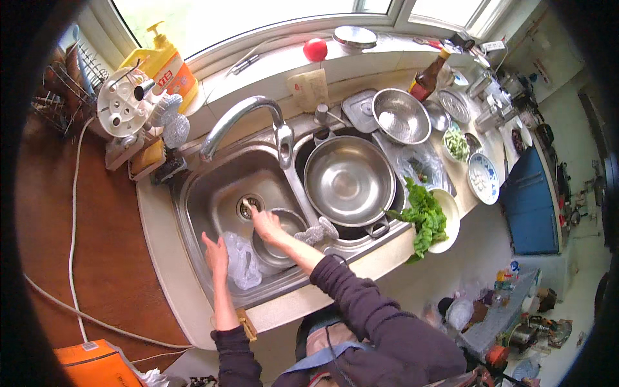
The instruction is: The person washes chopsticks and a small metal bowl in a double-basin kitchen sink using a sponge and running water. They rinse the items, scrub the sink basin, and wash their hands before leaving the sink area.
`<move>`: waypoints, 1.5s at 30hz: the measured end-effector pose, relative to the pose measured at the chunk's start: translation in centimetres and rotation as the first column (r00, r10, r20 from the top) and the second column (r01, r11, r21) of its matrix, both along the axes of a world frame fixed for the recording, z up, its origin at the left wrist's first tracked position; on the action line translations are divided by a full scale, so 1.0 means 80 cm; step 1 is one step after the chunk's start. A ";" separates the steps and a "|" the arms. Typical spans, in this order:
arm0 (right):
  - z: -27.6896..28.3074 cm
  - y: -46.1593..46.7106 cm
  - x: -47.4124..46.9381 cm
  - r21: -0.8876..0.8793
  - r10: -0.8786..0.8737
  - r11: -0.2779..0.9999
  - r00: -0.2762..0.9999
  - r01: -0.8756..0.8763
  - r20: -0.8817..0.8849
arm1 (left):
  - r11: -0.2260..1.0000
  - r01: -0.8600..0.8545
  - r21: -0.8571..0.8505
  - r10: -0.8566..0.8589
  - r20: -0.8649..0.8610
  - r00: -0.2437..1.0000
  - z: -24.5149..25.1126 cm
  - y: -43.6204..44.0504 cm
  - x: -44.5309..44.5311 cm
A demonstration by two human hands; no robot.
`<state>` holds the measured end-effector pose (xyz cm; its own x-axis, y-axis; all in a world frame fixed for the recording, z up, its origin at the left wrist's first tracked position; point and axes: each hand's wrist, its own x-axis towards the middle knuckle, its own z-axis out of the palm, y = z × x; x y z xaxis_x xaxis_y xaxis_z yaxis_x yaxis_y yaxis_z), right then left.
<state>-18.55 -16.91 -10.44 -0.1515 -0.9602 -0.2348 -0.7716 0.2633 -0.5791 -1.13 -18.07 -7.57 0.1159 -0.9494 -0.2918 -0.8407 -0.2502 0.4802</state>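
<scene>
My left hand (216, 256) is over the left basin of the steel sink (220, 193), fingers apart and empty, beside a clear plastic bag (242, 261). Near the drain (250, 207), my right hand (267, 226) pinches a small pale piece (246, 203); what it is cannot be told. Under that hand a steel bowl (292, 223) sits in the same basin. The chrome faucet (242, 109) arches over the basin, and no water stream can be made out. A large steel pan (346, 181) rests over the right basin.
Leafy greens (425, 217) lie on a pale bowl (450, 220) at the counter's edge. A steel colander (401, 116), sauce bottle (429, 75), bowl of chopped green vegetable (455, 144) and patterned bowl (483, 179) stand right. Yellow pump jug (167, 67) and utensil rack (121, 104) stand left.
</scene>
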 end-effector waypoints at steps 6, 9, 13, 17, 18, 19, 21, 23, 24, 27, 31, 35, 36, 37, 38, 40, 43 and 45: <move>0.052 0.023 -0.041 -0.123 -0.356 0.908 0.893 0.400 0.274 | 1.000 0.005 0.031 -0.003 -0.082 0.997 -0.005 0.004 -0.010; 0.063 0.037 -0.074 -0.215 -0.486 0.800 0.816 0.560 0.314 | 0.999 0.035 -0.010 -0.036 -0.070 0.997 -0.008 0.000 -0.019; 0.056 0.002 -0.110 -0.287 -0.525 0.768 0.820 0.572 0.230 | 0.998 0.056 0.040 -0.053 -0.081 0.995 -0.016 -0.002 -0.026; 0.047 -0.043 -0.134 -0.105 -0.573 0.791 0.790 0.602 0.216 | 0.996 0.078 0.033 -0.075 -0.084 0.994 -0.040 -0.007 -0.023; 0.045 -0.050 -0.137 -0.075 -0.595 0.770 0.755 0.634 0.275 | 0.994 0.101 -0.032 -0.102 -0.048 0.994 -0.049 -0.009 -0.020; 0.044 -0.054 -0.139 -0.082 -0.637 0.718 0.700 0.691 0.322 | 0.986 0.113 -0.119 -0.119 -0.045 0.992 -0.058 -0.011 -0.018; 0.044 -0.057 -0.144 -0.110 -0.648 0.721 0.723 0.684 0.240 | 0.973 0.121 -0.198 -0.132 -0.045 0.990 -0.072 -0.013 -0.012; 0.046 -0.058 -0.152 -0.117 -0.667 0.689 0.689 0.715 0.284 | 0.975 0.112 -0.190 -0.124 -0.050 0.991 -0.075 -0.016 -0.008; 0.048 -0.059 -0.158 -0.078 -0.648 0.723 0.713 0.687 0.269 | 0.983 0.115 -0.141 -0.122 -0.041 0.992 -0.073 -0.016 -0.006; 0.055 -0.065 -0.182 -0.111 -0.636 0.725 0.722 0.680 0.271 | 0.995 0.099 -0.016 -0.100 -0.043 0.994 -0.055 -0.014 -0.008; 0.056 -0.070 -0.195 -0.320 -0.695 0.602 0.677 0.732 0.242 | 0.996 0.086 0.032 -0.084 -0.037 0.996 -0.030 -0.013 -0.017; 0.049 -0.063 -0.191 0.015 -0.488 0.863 0.826 0.505 0.282 | 0.991 0.053 0.123 -0.041 -0.096 0.994 -0.029 -0.018 -0.030; 0.048 -0.059 -0.190 0.057 -0.520 0.851 0.823 0.522 0.227 | 0.991 0.061 0.116 -0.054 -0.061 0.997 -0.032 -0.021 -0.034; 0.049 -0.060 -0.192 0.039 -0.587 0.796 0.755 0.603 0.291 | 0.994 0.068 0.089 -0.064 -0.040 0.997 -0.033 -0.026 -0.036; 0.049 -0.058 -0.193 -0.032 -0.612 0.762 0.736 0.647 0.289 | 0.993 0.071 0.093 -0.067 -0.046 0.997 -0.036 -0.028 -0.038; 0.052 -0.059 -0.199 -0.209 -0.657 0.696 0.727 0.687 0.202 | 0.994 0.080 0.069 -0.079 -0.016 0.997 -0.037 -0.031 -0.039; 0.058 -0.064 -0.205 -0.019 -0.559 0.812 0.787 0.583 0.261 | 0.994 0.092 0.054 -0.091 -0.029 0.995 -0.033 -0.033 -0.042; 0.060 -0.065 -0.209 0.105 -0.509 0.857 0.797 0.505 0.325 | 0.994 0.091 0.062 -0.089 -0.028 0.996 -0.030 -0.034 -0.046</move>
<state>-35.29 -22.12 -5.64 -0.5271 -0.7647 -0.3706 -0.2896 0.5717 -0.7677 -4.79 -20.80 -10.01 0.0225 -0.9352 -0.3533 -0.8492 -0.2044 0.4870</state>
